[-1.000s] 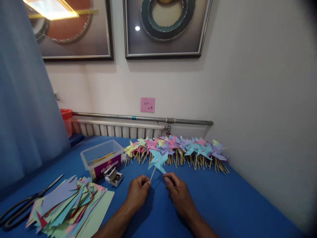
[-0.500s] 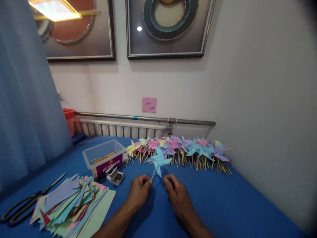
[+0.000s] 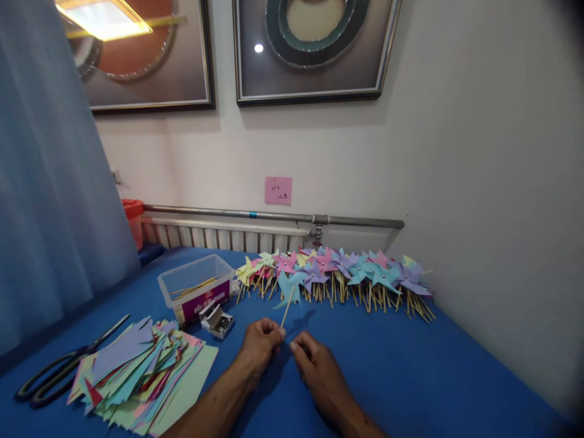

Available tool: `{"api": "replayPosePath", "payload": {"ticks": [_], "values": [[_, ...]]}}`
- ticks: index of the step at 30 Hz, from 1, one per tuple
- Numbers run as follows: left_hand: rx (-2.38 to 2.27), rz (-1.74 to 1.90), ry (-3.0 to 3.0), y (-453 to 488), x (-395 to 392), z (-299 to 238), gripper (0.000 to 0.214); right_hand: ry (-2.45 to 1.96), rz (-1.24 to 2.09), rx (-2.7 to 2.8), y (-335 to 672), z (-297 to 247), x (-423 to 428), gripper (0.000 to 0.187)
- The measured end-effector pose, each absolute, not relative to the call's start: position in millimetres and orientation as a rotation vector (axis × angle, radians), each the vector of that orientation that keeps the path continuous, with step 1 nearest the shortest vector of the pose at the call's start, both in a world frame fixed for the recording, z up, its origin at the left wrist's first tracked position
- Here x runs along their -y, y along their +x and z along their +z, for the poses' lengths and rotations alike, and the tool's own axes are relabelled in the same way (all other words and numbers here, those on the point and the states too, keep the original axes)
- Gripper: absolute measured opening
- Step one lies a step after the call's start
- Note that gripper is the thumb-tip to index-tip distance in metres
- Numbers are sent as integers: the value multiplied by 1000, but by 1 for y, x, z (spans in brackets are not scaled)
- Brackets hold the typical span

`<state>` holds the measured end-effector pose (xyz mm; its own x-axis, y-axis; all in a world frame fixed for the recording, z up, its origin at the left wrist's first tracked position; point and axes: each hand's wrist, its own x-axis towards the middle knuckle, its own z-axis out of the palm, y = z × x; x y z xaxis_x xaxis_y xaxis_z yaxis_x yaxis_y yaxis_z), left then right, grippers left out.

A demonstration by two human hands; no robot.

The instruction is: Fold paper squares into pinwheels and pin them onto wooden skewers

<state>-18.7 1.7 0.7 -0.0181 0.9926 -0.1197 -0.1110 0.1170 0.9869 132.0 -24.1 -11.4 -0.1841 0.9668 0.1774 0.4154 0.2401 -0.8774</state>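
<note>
My left hand [image 3: 262, 344] is closed on the lower end of a thin wooden stick, pinched between thumb and fingers. The stick belongs to a light blue paper pinwheel [image 3: 287, 289], which stands tilted above the table with its back toward me, the stick crossing in front of the paper. Just right of the stick's lower end, my right hand [image 3: 319, 371] hovers with fingers curled together and nothing visible in them. Behind the pinwheel lies a long row of finished pinwheels [image 3: 328, 267] in pink, purple, yellow and blue.
Cut coloured paper sheets [image 3: 150, 371] are heaped at the left beside large scissors [image 3: 59, 374]. A clear plastic box [image 3: 196, 289] holds wooden sticks. In front of it sits a small opened box of pins [image 3: 219, 321]. The blue-covered table [image 3: 410, 371] meets the wall at right.
The blue pinwheel has turned from showing its pinned front to showing its back. My right hand has moved slightly down and left, nearer to the stick's lower end.
</note>
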Motion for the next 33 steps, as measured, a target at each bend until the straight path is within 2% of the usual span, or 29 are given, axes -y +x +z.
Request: {"api": "replayPosePath", "payload": {"ticks": [21,33], "values": [[-1100,1162,1020,-15,1,-2,36,-1248,930,1749,130,-14,26,24],[-989,1212,895,-8,8,-3,38,-1166,1163,1470,123,-21,20,20]]}}
